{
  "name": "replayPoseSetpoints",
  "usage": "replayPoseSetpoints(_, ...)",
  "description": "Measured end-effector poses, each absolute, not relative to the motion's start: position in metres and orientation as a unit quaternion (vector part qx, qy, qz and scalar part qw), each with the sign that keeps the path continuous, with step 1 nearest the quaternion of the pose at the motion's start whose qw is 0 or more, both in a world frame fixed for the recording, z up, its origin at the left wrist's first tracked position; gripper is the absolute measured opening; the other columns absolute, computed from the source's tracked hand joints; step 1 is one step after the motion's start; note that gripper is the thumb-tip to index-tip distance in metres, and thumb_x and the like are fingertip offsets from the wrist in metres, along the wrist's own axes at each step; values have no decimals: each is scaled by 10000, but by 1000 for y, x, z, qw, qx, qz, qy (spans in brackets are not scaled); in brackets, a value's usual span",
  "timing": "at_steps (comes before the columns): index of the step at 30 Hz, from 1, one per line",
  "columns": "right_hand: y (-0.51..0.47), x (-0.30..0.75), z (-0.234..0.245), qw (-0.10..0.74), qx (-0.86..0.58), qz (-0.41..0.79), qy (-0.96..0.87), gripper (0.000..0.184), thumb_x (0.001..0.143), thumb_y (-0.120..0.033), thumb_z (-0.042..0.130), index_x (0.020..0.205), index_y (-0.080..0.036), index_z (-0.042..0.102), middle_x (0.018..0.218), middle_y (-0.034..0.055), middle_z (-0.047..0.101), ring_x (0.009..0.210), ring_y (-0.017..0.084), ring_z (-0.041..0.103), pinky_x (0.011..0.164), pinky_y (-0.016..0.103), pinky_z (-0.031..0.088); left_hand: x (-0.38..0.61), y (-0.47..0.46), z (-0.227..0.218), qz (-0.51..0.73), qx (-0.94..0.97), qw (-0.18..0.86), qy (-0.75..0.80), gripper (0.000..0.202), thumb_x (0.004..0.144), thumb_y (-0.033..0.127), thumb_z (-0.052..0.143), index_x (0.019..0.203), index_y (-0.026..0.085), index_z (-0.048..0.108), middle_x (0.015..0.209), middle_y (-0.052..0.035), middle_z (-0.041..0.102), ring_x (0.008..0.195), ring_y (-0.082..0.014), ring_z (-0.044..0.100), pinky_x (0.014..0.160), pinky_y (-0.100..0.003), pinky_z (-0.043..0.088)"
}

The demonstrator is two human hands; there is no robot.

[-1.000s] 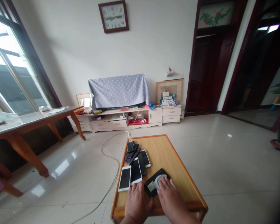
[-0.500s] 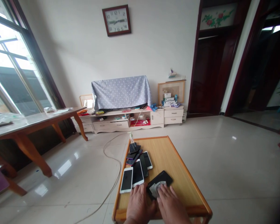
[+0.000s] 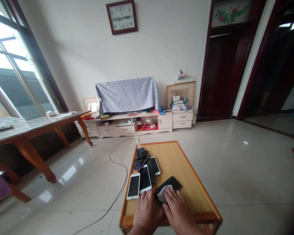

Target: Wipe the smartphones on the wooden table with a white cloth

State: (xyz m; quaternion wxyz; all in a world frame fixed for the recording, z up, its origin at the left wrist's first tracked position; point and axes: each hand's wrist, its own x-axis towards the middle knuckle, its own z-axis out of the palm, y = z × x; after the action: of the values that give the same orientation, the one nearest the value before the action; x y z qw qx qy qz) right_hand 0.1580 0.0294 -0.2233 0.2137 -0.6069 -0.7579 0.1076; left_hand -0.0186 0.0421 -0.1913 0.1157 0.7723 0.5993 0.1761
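A black phone point(image 3: 171, 184) lies at an angle near the front of a small wooden table point(image 3: 176, 163). My right hand point(image 3: 177, 210) presses a grey-white cloth point(image 3: 164, 191) flat on the phone's screen, fingers together over the cloth. My left hand point(image 3: 146, 211) rests beside it, fingers curled against the phone's left edge, holding it in place. To the left, a row of several other phones point(image 3: 143, 169), white and black, runs toward the table's far end.
A small spray bottle point(image 3: 138, 142) stands at the table's far left corner. A cable point(image 3: 117, 182) trails over the tiled floor to a low cabinet point(image 3: 137, 125) with a covered screen. A long wooden table point(image 3: 26, 130) stands left; dark doorways are right.
My right hand has slid the cloth back along the phone toward me, then slightly forward again. The left hand stays at the phone's edge. The view shifted a little.
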Motion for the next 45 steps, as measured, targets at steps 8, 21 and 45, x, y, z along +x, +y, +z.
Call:
replayPoseSetpoints(8,41,170,-211,282,-679,75,-673,503,981,-457,390,1359,-190,585,1431,113,561,1355,259,482,1097,387,401,-19,44,-190,172,780,114,590,542,726,373,607,1247,232,564,1215,-73,637,1187,-270,513,1073,-384,330)
replayPoseSetpoints(21,56,174,-191,298,-701,99,-640,237,928,-283,476,876,-251,705,967,45,711,918,204,639,790,286,447,-16,46,-187,152,781,103,597,538,692,333,598,1221,233,583,1197,-83,641,1160,-272,535,1034,-367,366)
replayPoseSetpoints(45,62,171,-200,270,-685,91,-671,369,948,-163,356,1017,-202,717,1056,99,653,988,209,604,868,280,448,-20,46,-197,195,782,113,581,518,715,357,616,1213,220,574,1175,-78,630,1143,-271,522,1040,-379,347)
